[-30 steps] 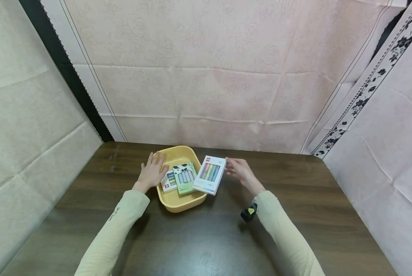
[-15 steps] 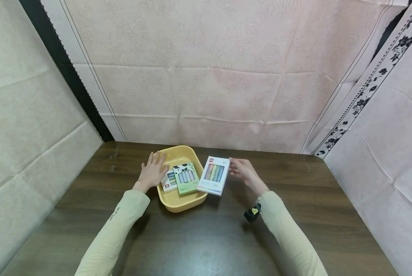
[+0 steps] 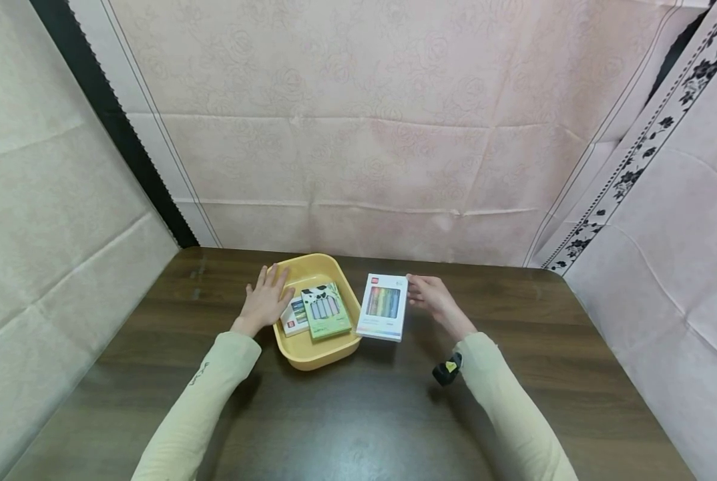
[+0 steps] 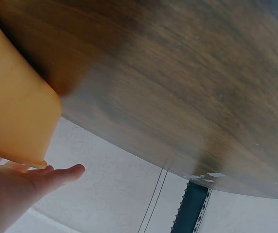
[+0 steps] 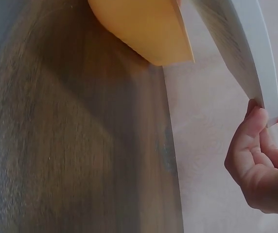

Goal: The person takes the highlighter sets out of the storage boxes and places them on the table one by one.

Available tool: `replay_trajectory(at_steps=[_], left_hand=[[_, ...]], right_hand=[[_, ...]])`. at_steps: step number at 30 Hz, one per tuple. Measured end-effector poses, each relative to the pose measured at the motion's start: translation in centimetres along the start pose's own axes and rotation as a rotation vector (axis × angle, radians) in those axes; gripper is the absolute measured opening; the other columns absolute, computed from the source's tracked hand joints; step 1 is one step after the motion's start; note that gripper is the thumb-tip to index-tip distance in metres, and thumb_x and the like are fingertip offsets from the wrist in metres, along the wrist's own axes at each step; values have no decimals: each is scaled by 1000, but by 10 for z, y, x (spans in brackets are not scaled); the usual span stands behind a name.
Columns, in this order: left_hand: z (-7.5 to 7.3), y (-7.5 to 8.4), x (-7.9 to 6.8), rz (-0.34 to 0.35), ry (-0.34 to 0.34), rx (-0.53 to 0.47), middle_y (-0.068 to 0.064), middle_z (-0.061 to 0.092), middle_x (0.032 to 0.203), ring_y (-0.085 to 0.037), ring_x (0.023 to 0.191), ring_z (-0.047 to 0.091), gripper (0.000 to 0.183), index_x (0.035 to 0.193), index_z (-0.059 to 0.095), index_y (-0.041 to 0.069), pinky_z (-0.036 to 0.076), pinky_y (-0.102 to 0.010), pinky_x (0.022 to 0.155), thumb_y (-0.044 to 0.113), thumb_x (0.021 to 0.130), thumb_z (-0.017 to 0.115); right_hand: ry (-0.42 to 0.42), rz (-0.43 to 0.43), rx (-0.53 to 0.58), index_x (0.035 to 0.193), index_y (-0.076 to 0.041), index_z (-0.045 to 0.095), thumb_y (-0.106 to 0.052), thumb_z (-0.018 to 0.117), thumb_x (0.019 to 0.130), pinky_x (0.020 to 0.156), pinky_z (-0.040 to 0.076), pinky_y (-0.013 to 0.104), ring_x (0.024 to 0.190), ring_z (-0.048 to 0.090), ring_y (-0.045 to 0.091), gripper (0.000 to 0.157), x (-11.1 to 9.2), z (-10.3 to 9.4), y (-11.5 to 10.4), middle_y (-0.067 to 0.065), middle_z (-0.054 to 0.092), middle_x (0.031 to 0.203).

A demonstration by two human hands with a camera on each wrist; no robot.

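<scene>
Since half a second ago, the flat white cardboard pen box (image 3: 383, 304) and the right hand (image 3: 430, 296) have shifted rightward. The box now hangs above the wood-grain table (image 3: 358, 414), beside the right rim of the smooth, round-cornered yellow tray (image 3: 316, 361), its long axis pointing away from the person, red-logo end farthest, printed face up. Right thumb and fingers pinch its far right corner; the left hand (image 3: 264, 302) rests, fingers spread, on the tray's left rim. A green cow-print box (image 3: 327, 321) lies inside.
</scene>
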State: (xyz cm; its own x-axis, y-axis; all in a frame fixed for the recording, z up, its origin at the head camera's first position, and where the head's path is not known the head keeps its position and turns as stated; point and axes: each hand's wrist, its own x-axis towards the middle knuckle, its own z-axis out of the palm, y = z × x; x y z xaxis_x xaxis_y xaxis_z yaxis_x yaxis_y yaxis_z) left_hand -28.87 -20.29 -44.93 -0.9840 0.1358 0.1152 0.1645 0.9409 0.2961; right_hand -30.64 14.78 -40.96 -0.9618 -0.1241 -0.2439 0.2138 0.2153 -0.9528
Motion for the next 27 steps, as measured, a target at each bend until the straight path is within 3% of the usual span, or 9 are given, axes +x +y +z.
replay_trajectory(at_steps=[9,23,27], left_hand=[[0,-1,-1,5,2,-2,-21,12,148,-42,136,3,58,143,18,9,15,-70,96,40,96,28],[0,-1,0,1,-7,0,-20,10,149,-41,136,4,58,143,17,10,15,-70,96,41,96,28],[0,-1,0,1,-8,-3,-20,10,149,-41,136,3,58,143,17,9,15,-70,96,41,96,28]], right_hand=[[-12,15,-30,119,1,51,-34,46,92,81,50,30,85,60,13,45,2,-7,5,17,57,115],[-44,58,-56,125,1,46,-33,45,93,85,49,33,92,62,16,47,2,-13,13,21,54,122],[-51,64,-75,124,2,47,-31,45,93,83,50,31,88,62,13,46,3,-14,16,21,54,122]])
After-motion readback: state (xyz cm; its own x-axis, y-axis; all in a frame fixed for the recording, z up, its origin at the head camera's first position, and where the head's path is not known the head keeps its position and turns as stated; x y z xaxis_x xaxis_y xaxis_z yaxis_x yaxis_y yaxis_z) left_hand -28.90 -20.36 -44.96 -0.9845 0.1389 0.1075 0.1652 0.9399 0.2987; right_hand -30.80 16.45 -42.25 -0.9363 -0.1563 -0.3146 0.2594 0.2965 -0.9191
